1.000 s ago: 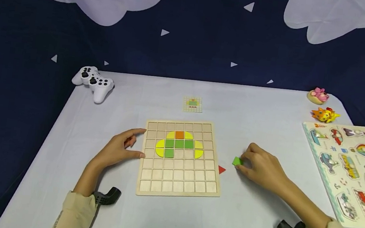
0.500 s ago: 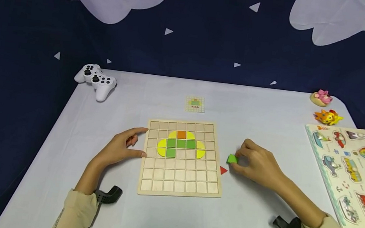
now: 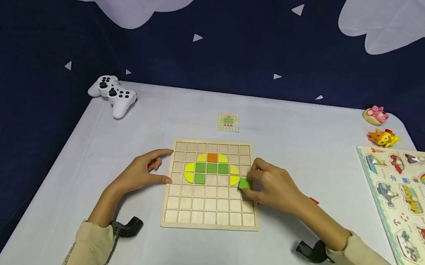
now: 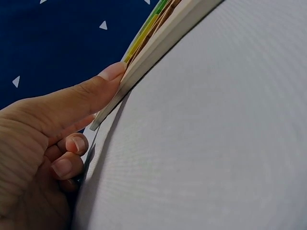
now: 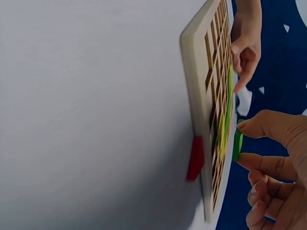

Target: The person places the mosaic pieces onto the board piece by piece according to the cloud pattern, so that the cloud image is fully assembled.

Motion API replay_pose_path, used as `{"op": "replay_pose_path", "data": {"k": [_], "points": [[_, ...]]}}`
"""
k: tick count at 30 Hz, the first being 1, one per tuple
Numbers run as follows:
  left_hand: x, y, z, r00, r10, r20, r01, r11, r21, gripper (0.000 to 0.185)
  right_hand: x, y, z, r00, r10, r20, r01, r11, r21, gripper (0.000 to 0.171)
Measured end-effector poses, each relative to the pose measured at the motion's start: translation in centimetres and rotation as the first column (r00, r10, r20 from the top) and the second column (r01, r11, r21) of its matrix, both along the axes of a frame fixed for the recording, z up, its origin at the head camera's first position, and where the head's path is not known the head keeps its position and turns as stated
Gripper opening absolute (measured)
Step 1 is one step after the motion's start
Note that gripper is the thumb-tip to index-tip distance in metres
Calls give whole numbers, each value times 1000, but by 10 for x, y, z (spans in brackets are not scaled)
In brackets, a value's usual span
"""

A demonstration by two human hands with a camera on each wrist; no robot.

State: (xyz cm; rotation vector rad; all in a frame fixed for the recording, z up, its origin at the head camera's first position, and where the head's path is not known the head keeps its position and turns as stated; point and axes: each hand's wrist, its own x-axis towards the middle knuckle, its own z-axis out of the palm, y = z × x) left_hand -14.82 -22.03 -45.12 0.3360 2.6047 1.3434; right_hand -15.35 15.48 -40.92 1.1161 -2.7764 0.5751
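My right hand (image 3: 275,186) pinches a green square tile (image 3: 244,184) between thumb and index finger, just above the right part of the wooden grid board (image 3: 206,218). In the right wrist view that green tile (image 5: 238,141) stands nearly edge-on between the fingertips. My left hand (image 3: 144,170) rests its thumb and index finger against the board's left edge. Its thumb (image 4: 108,76) touches the rim in the left wrist view, with other fingers curled below. On the board lie yellow quarter-round tiles (image 3: 189,172), several green squares (image 3: 212,168) and an orange square (image 3: 212,157).
A small pattern card (image 3: 228,122) lies behind the board. One red piece (image 5: 195,159) sits against the board's right edge; another red piece (image 3: 313,201) shows past my right forearm. A white game controller (image 3: 113,95), toy figures (image 3: 384,138) and a picture puzzle (image 3: 406,209) lie farther out.
My right hand has moved left with the green tile, from the tablecloth to over the board's right part. A red piece has come into view behind my forearm. My left hand stays put.
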Motion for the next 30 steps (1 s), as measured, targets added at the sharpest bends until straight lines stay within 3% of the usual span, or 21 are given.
{"op": "replay_pose_path", "data": {"k": [10,18,30], "points": [[0,0,-2,1000,-1,-5,1,1000,6,77,-7,-39,3,996,81,35,-83,996,39,18],[1,0,-1,1000,0,0,0,1000,6,77,-14,-61,-2,990,141,9,-141,988,64,18],[0,0,-1,1000,-4,0,4,1000,-1,78,-15,-71,-10,989,144,37,-145,989,34,12]]}}
